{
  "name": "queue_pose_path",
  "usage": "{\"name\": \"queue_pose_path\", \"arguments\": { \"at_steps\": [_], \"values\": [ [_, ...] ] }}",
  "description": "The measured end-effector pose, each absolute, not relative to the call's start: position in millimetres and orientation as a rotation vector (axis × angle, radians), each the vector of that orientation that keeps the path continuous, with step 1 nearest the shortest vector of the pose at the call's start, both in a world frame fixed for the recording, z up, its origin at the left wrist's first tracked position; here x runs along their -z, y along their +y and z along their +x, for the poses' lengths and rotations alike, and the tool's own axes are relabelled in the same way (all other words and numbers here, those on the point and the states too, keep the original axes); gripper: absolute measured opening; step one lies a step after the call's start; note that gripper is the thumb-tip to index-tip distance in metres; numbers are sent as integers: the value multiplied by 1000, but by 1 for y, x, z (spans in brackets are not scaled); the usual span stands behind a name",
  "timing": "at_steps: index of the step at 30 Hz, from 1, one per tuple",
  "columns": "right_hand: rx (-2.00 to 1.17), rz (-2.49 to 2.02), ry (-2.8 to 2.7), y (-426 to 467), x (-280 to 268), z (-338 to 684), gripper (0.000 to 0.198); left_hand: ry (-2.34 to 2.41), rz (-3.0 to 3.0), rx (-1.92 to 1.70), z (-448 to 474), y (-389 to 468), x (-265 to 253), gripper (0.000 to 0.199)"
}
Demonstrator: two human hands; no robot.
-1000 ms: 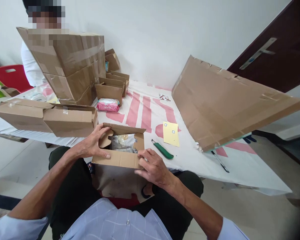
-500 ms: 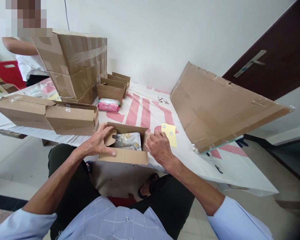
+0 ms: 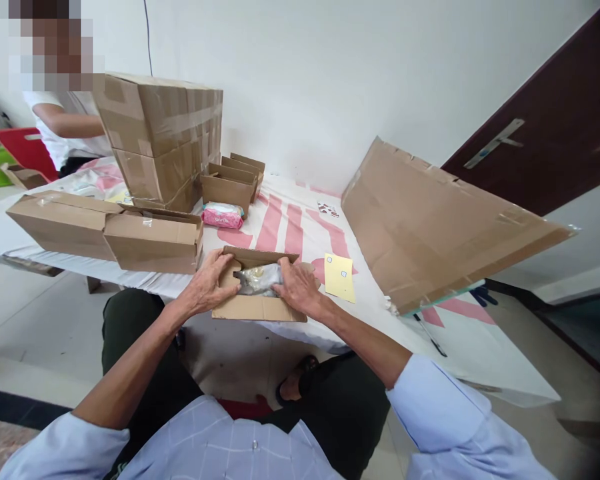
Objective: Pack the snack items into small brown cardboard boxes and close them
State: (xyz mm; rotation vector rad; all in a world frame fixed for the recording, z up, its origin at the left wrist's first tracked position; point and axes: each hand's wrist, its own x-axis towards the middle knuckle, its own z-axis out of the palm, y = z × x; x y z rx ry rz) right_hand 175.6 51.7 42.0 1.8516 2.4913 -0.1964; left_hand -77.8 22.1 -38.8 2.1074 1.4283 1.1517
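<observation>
The left hand (image 3: 211,283) spans the left end of an open carton (image 3: 260,309), thumb and fingers parted and holding it; the right hand (image 3: 300,288) curls over the right end, its fingertips inside against a silvery plastic packet (image 3: 260,279). Whether those fingers pinch the packet cannot be told. The carton sits at the near edge of the table (image 3: 375,327), flaps spread, the packet filling much of the visible opening.

Farther left along the same edge lie two more cartons, a taped one (image 3: 63,223) touching one with a gap along its top (image 3: 153,243); their contents are hidden. Behind them rises a tall stack of taped boxes (image 3: 163,120). Toward the far edge stand several open-topped cartons (image 3: 226,189), insides not visible, with a pink wipes pack (image 3: 223,215) just in front. A yellow card (image 3: 339,277) lies near the right hand.
</observation>
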Motion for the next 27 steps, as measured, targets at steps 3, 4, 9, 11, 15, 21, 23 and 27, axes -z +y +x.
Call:
{"name": "queue_pose_path", "arguments": {
  "at_steps": [3,4,9,11,15,21,23,27],
  "values": [
    [498,2017,2603,54,-29,183,42,1405,2143,-1137,-74,17,37,63],
    [628,1987,2643,55,-25,185,30,1393,2149,-1128,-74,15,35,63],
    [1168,1759,2962,63,-12,194,27,1372,2102,-1091,-75,12,31,59],
    [1299,1864,3047,67,-12,199,32,1377,2066,-1099,-77,20,32,59],
    [1641,2107,3083,80,-22,213,32,1372,2046,-1207,-76,49,37,62],
    [1909,2378,3135,100,-42,229,38,1415,2102,-1315,-57,70,40,53],
    [1969,2393,3179,103,-49,230,40,1412,2150,-1318,-54,67,36,50],
    [2208,2301,3220,103,-63,228,46,1415,2230,-1420,-54,53,8,54]
  ]
}}
